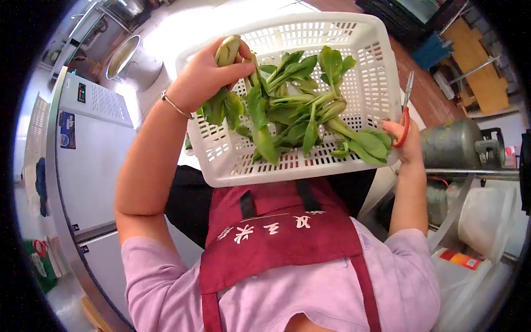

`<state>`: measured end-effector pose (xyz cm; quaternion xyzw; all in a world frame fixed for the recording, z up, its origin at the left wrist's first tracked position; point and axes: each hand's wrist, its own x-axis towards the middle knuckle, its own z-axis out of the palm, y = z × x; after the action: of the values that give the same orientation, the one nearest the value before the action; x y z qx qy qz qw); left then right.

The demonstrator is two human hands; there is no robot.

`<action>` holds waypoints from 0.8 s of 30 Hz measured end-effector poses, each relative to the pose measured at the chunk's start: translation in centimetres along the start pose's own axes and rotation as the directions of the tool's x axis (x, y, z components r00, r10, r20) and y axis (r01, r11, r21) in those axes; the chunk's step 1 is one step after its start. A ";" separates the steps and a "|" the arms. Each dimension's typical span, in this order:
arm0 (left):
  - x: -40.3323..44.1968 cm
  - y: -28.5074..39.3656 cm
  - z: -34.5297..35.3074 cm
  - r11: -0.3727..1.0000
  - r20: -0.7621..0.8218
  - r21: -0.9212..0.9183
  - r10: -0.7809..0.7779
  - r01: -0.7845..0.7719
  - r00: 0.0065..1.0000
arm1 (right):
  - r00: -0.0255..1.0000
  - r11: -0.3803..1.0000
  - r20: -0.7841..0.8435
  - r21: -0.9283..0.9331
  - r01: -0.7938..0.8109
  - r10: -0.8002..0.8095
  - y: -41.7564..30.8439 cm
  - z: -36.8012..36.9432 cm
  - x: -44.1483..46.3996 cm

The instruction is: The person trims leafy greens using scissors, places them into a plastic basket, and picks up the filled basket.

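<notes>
My left hand (213,77) is closed around a leafy green with a thick pale stem (228,51), held over the left side of a white plastic basket (249,178). Its leaves hang down below my fingers. Several more leafy greens (301,119), with pale stalks and broad leaves, lie loosely in the basket. At the basket's right edge, my right hand (410,146) grips a pair of scissors (406,126) by the red handles. The blades point up and away from me. Some fingers of this hand are hidden by the handles and the basket rim.
A large metal pot (138,66) stands on the floor at the upper left. Along the left is a white-fronted appliance (91,166). A grey gas cylinder (453,144) and a pale plastic tub (487,221) are on my right. I wear a dark red apron (282,249).
</notes>
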<state>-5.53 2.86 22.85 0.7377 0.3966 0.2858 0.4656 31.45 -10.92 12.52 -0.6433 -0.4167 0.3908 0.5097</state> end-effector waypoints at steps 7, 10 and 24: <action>-1.4 -1.4 -0.5 0.976 0.025 -0.214 -0.031 0.036 0.999 | 0.997 0.999 -0.069 -0.028 0.042 -0.044 1.4 0.1 0.2; -2.3 -1.6 -0.9 0.959 0.015 -0.275 -0.065 0.067 0.998 | 0.990 0.990 -0.135 0.126 0.059 -0.041 0.0 2.1 -1.0; -18.2 -9.7 -0.3 0.994 -0.065 0.108 0.004 0.003 0.998 | 0.965 0.972 -0.192 0.115 0.203 -0.178 7.4 3.5 -3.2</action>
<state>-18.33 -10.08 13.16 0.7523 0.4262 0.2879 0.4116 28.12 -13.71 4.90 -0.5972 -0.4015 0.3072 0.6227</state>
